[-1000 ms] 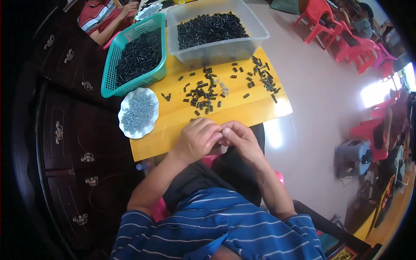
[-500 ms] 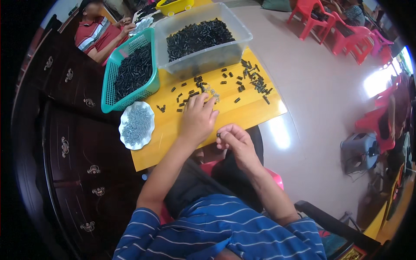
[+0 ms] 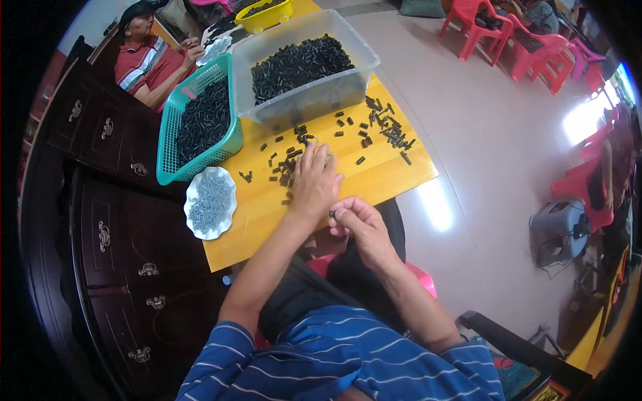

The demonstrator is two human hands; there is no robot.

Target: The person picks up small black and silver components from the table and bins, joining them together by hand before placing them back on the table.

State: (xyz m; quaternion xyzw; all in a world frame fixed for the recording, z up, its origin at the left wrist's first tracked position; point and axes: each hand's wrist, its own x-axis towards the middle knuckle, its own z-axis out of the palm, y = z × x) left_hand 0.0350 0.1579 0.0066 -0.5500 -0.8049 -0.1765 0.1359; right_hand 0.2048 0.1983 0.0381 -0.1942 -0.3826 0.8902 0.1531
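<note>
My left hand (image 3: 315,184) lies palm down on the yellow tabletop (image 3: 261,220), its fingers stretched over a loose group of short black pieces (image 3: 292,164). What sits under the fingertips is mostly hidden. Just off the table's near edge, my right hand (image 3: 364,230) pinches a small black piece (image 3: 332,214) between thumb and fingers. A white scalloped plate (image 3: 189,226) beside the left forearm holds a heap of small silvery pins (image 3: 212,200). Farther right on the table, black pieces with thin stems (image 3: 393,130) lie in a pile, with several short ones (image 3: 361,160) scattered nearby.
A translucent bin (image 3: 307,97) and a green basket (image 3: 234,137), both filled with black pieces, stand at the back. Dark drawers (image 3: 127,267) border the left. Another person (image 3: 144,73) sits at the far left near a yellow tub (image 3: 267,17). Red chairs (image 3: 468,30) stand beyond.
My left hand has shifted slightly nearer and now lies flatter over the pieces, covering the light pins seen before. My right hand keeps its pinch, a little lower. The view has tilted slightly.
</note>
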